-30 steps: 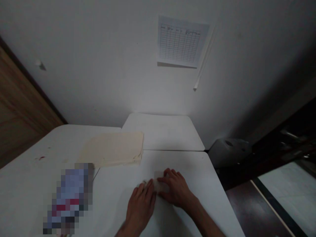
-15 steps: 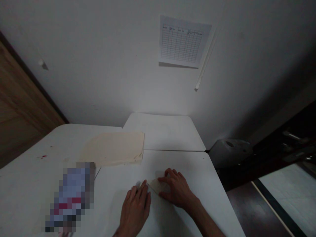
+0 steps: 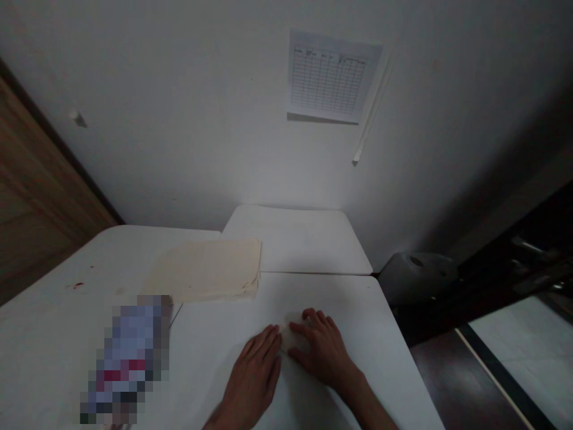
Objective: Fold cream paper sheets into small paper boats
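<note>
A small, thin cream sheet [image 3: 287, 341] lies on the white tabletop between my hands, largely covered by fingers. My left hand [image 3: 254, 373] rests flat, palm down, its fingers side by side and their tips at the sheet's left edge. From the other side, my right hand [image 3: 326, 352] arches over the sheet. Its thumb and index finger hold the sheet down at two spots, while the other fingers curl above the table. Behind and left of the hands lies a stack of larger thin cream sheets [image 3: 210, 269] with uneven edges.
A blurred-out blue and red item [image 3: 129, 346] lies on the left of the white table [image 3: 358, 310]. Ahead, a printed chart [image 3: 333, 77] hangs on the wall. A grey plastic container [image 3: 416, 275] stands beyond the right edge; a wooden panel [image 3: 36, 173] is at far left.
My left hand has slid right and slightly forward, its fingers now closer together and over the sheet's left part. My right hand has shifted only slightly, staying on the sheet.
</note>
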The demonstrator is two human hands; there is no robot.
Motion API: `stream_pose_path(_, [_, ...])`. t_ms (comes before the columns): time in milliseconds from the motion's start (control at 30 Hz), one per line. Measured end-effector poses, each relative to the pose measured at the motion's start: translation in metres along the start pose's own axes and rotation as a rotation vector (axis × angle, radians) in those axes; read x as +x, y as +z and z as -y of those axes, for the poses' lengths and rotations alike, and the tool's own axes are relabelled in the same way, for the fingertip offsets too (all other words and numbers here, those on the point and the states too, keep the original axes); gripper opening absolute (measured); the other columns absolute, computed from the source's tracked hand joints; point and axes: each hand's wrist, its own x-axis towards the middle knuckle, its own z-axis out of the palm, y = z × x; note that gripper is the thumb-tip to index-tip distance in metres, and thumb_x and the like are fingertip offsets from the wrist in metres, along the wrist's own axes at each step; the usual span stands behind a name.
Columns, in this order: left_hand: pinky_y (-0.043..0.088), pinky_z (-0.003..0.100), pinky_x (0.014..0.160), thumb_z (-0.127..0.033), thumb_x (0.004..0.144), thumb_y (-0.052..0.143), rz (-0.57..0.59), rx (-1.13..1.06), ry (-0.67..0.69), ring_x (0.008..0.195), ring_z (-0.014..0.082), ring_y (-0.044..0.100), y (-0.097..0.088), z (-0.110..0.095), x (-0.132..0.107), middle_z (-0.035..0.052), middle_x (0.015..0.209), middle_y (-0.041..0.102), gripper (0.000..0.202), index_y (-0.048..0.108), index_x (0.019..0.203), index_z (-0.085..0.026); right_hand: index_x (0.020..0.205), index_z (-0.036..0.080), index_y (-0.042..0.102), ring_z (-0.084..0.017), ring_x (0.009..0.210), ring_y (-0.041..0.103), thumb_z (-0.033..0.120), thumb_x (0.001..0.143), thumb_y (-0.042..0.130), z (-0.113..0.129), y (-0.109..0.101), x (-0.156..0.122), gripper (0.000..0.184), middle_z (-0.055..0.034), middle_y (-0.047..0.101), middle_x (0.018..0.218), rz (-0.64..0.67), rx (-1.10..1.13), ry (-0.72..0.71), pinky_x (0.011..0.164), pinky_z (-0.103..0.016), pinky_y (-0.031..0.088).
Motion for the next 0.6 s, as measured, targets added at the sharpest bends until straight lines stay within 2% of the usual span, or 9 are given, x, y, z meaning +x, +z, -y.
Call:
stream_pose_path(267, [0.048, 0.044, 0.096, -0.023, 0.092, 0.045, -0.064, -0.051, -0.062, 0.121, 0.0249, 0.053, 0.006, -0.003, 0.001, 0.0087, 0.133, 0.056, 0.036, 0.054, 0.127, -0.018, 0.124, 0.037, 0.056, -0.027, 0.111, 0.047, 0.039, 0.088, 0.056, -0.02, -0.003, -0.017, 0.036, -0.0058, 0.048, 0.127, -0.081, -0.111, 0.115, 0.095, -0.042, 0.036])
stream_pose_path(467, [0.05, 0.042, 0.091, -0.019, 0.093, 0.044, -0.21, -0.169, -0.062, 0.105, 0.0226, 0.061, 0.014, 0.007, 0.016, 0.007, 0.111, 0.068, 0.023, 0.065, 0.102, -0.019, 0.116, 0.032, 0.062, -0.024, 0.106, 0.051, 0.033, 0.09, 0.053, -0.028, -0.001, -0.012, 0.027, -0.0057, 0.054, 0.118, -0.123, -0.062, 0.125, 0.093, -0.038, 0.039])
stream_pose_path(600, [0.05, 0.042, 0.09, -0.019, 0.09, 0.052, -0.146, -0.278, -0.099, 0.101, 0.0225, 0.059, 0.008, 0.013, 0.027, 0.0068, 0.109, 0.065, 0.019, 0.062, 0.106, -0.02, 0.116, 0.029, 0.063, -0.023, 0.106, 0.051, 0.033, 0.089, 0.058, -0.024, -0.001, -0.003, 0.028, -0.0061, 0.055, 0.118, -0.163, 0.009, 0.06, 0.096, -0.037, 0.038])
